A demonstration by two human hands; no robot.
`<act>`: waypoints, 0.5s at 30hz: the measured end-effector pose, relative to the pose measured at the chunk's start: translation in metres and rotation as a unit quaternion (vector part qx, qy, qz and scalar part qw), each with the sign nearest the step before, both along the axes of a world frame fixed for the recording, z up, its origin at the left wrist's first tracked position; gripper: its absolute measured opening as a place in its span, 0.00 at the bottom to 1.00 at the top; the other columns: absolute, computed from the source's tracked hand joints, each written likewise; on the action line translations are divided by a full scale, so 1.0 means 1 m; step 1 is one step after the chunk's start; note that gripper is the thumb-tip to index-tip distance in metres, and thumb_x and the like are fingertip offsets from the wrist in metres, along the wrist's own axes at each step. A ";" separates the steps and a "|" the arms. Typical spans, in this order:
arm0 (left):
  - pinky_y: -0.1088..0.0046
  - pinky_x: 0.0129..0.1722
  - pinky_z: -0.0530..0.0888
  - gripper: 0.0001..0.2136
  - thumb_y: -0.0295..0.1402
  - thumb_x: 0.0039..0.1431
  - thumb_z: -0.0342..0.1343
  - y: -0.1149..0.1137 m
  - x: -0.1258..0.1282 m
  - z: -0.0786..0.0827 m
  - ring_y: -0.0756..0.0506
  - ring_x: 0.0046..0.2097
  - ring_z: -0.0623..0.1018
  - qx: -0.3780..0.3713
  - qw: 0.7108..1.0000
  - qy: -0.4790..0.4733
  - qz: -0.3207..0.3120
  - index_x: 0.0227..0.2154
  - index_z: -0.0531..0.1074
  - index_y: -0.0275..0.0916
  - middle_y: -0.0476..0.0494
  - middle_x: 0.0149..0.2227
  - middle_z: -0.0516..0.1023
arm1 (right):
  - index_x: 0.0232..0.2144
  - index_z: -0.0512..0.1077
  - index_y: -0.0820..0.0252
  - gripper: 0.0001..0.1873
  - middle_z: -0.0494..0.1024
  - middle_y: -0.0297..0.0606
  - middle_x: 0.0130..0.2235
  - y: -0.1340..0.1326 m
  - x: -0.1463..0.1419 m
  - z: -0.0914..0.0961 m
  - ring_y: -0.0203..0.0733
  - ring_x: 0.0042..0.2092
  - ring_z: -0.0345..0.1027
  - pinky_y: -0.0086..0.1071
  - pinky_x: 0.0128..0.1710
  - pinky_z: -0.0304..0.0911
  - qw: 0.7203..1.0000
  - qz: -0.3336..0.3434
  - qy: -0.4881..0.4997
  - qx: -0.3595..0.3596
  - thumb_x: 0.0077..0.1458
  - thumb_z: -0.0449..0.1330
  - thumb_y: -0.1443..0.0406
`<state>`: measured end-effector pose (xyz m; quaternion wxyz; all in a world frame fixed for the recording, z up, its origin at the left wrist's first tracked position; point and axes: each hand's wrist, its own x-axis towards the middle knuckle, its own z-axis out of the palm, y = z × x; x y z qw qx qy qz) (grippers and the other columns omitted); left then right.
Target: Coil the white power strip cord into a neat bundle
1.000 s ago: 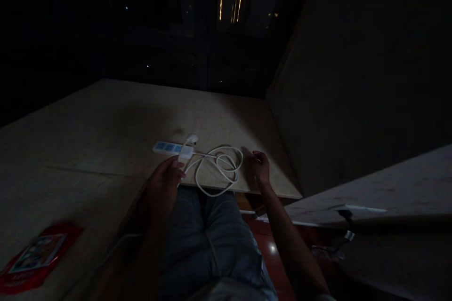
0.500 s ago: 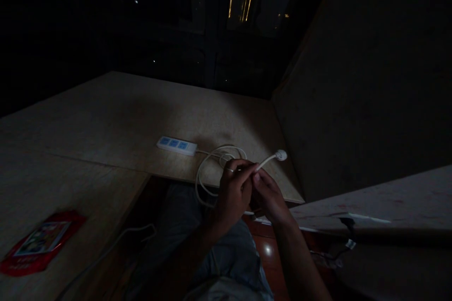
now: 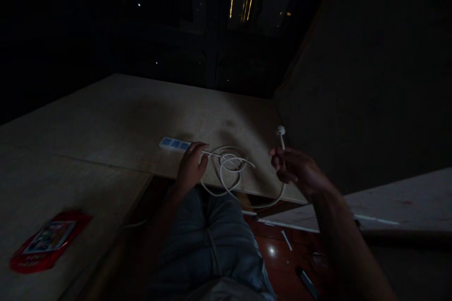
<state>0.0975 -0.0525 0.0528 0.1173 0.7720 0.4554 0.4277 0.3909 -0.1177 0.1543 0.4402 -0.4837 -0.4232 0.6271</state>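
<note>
A white power strip [image 3: 170,144] with blue socket faces lies on the pale tabletop. My left hand [image 3: 192,164] is at its right end, covering that end, thumb and fingers apart around the start of the cord. I cannot see firm contact there. The white cord [image 3: 231,169] lies in loose loops between my hands, partly hanging over the front edge. My right hand [image 3: 296,167] is closed on the cord just below its plug [image 3: 280,130], which points upward.
A red packet [image 3: 51,242] with a picture label lies at the lower left. A dark wall panel [image 3: 367,103] rises on the right. My legs [image 3: 212,235] are below the table edge, above a reddish floor [image 3: 268,240] with a dark bar-shaped object [image 3: 308,283]. The room is dim.
My hands were together on the cord near the plug. The left has let go and moved left to the power strip; the right has moved right with the cord, and the plug now points up.
</note>
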 end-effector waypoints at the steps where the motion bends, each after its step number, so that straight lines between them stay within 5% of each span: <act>1: 0.62 0.56 0.69 0.17 0.27 0.61 0.48 0.013 -0.009 -0.009 0.43 0.54 0.72 -0.015 0.999 0.050 -0.010 0.51 0.70 0.38 0.39 0.51 0.73 | 0.37 0.72 0.61 0.20 0.71 0.30 0.24 0.007 0.008 0.003 0.24 0.14 0.46 0.24 0.14 0.48 0.999 0.008 -0.038 -0.001 0.50 0.65 0.52; 4: 0.59 0.59 0.65 0.21 0.25 0.59 0.49 0.043 -0.022 -0.033 0.41 0.59 0.68 -0.041 0.982 0.179 -0.041 0.55 0.67 0.37 0.37 0.56 0.71 | 0.33 0.73 0.62 0.22 0.68 0.30 0.22 0.032 0.032 0.004 0.27 0.17 0.50 0.24 0.16 0.45 0.978 0.009 -0.209 0.021 0.47 0.64 0.48; 8: 0.54 0.60 0.60 0.19 0.30 0.60 0.52 0.063 -0.023 -0.046 0.38 0.62 0.65 -0.063 0.953 0.286 -0.071 0.54 0.70 0.38 0.36 0.57 0.71 | 0.25 0.73 0.63 0.21 0.71 0.35 0.23 0.078 0.068 -0.005 0.33 0.23 0.60 0.26 0.21 0.53 0.901 0.004 -0.405 0.156 0.47 0.62 0.49; 10: 0.53 0.59 0.60 0.14 0.33 0.61 0.53 0.070 -0.027 -0.046 0.38 0.59 0.69 -0.073 0.941 0.321 -0.077 0.48 0.74 0.39 0.36 0.53 0.75 | 0.28 0.76 0.63 0.16 0.77 0.39 0.29 0.102 0.086 -0.008 0.39 0.29 0.68 0.30 0.28 0.60 0.857 0.038 -0.470 0.209 0.48 0.62 0.54; 15: 0.57 0.54 0.60 0.11 0.38 0.62 0.52 0.088 -0.053 -0.040 0.40 0.51 0.74 -0.084 0.920 0.363 -0.124 0.40 0.78 0.43 0.42 0.44 0.80 | 0.37 0.79 0.66 0.13 0.81 0.47 0.39 0.144 0.123 -0.006 0.44 0.38 0.74 0.30 0.34 0.62 0.709 0.023 -0.685 0.163 0.56 0.56 0.65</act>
